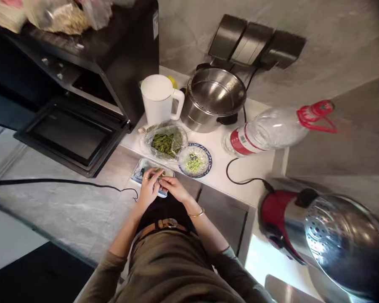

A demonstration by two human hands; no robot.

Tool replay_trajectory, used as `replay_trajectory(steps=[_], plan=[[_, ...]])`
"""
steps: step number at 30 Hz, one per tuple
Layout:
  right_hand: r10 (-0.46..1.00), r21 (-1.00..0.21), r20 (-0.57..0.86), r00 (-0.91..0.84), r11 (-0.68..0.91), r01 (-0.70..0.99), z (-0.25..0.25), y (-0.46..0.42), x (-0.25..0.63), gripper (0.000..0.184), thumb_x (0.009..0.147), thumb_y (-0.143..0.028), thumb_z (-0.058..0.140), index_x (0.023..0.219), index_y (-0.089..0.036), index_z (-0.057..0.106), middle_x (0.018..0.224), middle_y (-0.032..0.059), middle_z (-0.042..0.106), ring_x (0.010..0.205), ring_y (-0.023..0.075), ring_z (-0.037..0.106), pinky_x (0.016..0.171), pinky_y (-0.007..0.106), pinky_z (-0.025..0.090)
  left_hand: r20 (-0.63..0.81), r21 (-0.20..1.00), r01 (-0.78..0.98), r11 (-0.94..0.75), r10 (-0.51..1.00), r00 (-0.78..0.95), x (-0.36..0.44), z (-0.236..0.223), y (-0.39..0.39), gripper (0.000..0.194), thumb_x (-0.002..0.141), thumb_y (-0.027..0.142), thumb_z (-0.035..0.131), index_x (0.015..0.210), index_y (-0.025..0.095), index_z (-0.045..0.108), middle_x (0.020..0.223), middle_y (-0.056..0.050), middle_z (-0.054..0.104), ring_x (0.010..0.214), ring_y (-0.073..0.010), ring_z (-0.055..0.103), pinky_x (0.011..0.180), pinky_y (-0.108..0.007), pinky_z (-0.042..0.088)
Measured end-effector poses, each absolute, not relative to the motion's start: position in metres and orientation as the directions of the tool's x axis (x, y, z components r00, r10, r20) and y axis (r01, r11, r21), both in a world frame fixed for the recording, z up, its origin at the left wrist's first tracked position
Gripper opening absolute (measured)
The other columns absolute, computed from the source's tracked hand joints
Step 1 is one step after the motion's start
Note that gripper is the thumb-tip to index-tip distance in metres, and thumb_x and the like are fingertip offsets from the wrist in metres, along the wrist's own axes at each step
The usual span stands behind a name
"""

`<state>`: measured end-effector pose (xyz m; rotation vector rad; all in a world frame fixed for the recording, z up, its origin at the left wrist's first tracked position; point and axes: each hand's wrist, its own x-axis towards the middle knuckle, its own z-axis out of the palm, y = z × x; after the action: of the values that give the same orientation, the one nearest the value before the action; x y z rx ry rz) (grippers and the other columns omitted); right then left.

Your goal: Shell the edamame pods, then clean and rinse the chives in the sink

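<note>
Forearms (130,229) converge; left hand (149,186) and right hand (174,188) pinch a green piece (160,177) over the tray (135,180).

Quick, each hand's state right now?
Left hand: closed, apparently holding a small green piece.
Right hand: up against the left's fingers; its grip cannot be told.

Both hands (150,187) (174,188) close together, fingers (154,171) bent, bare forearms (126,233) aslant inward.

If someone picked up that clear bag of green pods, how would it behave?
The clear bag would probably flop, its plastic looking thin and crumpled. The green pods inside look loose, so they might shift and make it sag.
</note>
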<state>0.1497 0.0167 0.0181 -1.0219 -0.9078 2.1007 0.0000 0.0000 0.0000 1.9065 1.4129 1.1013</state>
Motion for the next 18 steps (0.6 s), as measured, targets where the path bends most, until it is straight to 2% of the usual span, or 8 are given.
replay_trajectory(steps=[3, 5, 8, 12, 18], plan=[[0.727, -0.716, -0.444, -0.524, -0.639, -0.281, 0.013, 0.014, 0.149, 0.041, 0.067, -0.055, 0.078, 0.071, -0.016, 0.064, 0.057, -0.0047, 0.047, 0.052, 0.0068, 0.036, 0.051, 0.025, 0.025, 0.249, 0.842, 0.423, -0.335, 0.937, 0.247, -0.010, 0.008, 0.005, 0.030, 0.091, 0.016, 0.046, 0.108, 0.023, 0.070, 0.108, -0.008, 0.068, 0.106, -0.0215, 0.061, 0.097, -0.042, 0.048], [0.730, -0.660, -0.477, -0.489, -0.665, -0.349, 0.010, 0.013, 0.148, 0.040, 0.063, -0.053, 0.081, 0.068, -0.017, 0.064, 0.057, -0.0045, 0.046, 0.052, 0.0069, 0.035, 0.050, 0.025, 0.024, 0.204, 0.877, 0.377, -0.300, 0.940, 0.273, -0.013, 0.012, 0.009, 0.024, 0.092, 0.022, 0.051, 0.105, 0.023, 0.070, 0.102, -0.007, 0.071, 0.102, -0.0213, 0.063, 0.095, -0.041, 0.050], [0.754, -0.597, -0.515, -0.409, -0.657, -0.459, 0.006, 0.013, 0.144, 0.038, 0.056, -0.050, 0.086, 0.065, -0.019, 0.066, 0.058, -0.0038, 0.048, 0.052, 0.0070, 0.034, 0.050, 0.025, 0.026, 0.146, 0.918, 0.325, -0.225, 0.957, 0.249, -0.014, 0.012, 0.012, 0.021, 0.091, 0.027, 0.057, 0.105, 0.020, 0.071, 0.105, -0.009, 0.072, 0.102, -0.0206, 0.066, 0.093, -0.038, 0.053], [0.755, -0.581, -0.518, -0.403, -0.656, -0.481, 0.004, 0.014, 0.145, 0.036, 0.057, -0.049, 0.086, 0.062, -0.018, 0.068, 0.057, -0.0029, 0.051, 0.054, 0.0074, 0.039, 0.051, 0.024, 0.031, 0.114, 0.947, 0.277, -0.165, 0.975, 0.191, -0.012, 0.004, 0.012, 0.017, 0.088, 0.030, 0.063, 0.095, 0.019, 0.073, 0.110, -0.010, 0.073, 0.106, -0.0209, 0.069, 0.096, -0.038, 0.055], [0.736, -0.561, -0.545, -0.402, -0.676, -0.478, -0.001, 0.014, 0.150, 0.029, 0.062, -0.044, 0.084, 0.071, -0.018, 0.073, 0.063, -0.0013, 0.061, 0.058, 0.0076, 0.051, 0.052, 0.020, 0.041, 0.181, 0.897, 0.369, -0.244, 0.963, 0.198, -0.015, -0.007, 0.014, 0.017, 0.086, 0.032, 0.067, 0.081, 0.018, 0.074, 0.105, -0.012, 0.075, 0.105, -0.0239, 0.070, 0.093, -0.040, 0.058]])
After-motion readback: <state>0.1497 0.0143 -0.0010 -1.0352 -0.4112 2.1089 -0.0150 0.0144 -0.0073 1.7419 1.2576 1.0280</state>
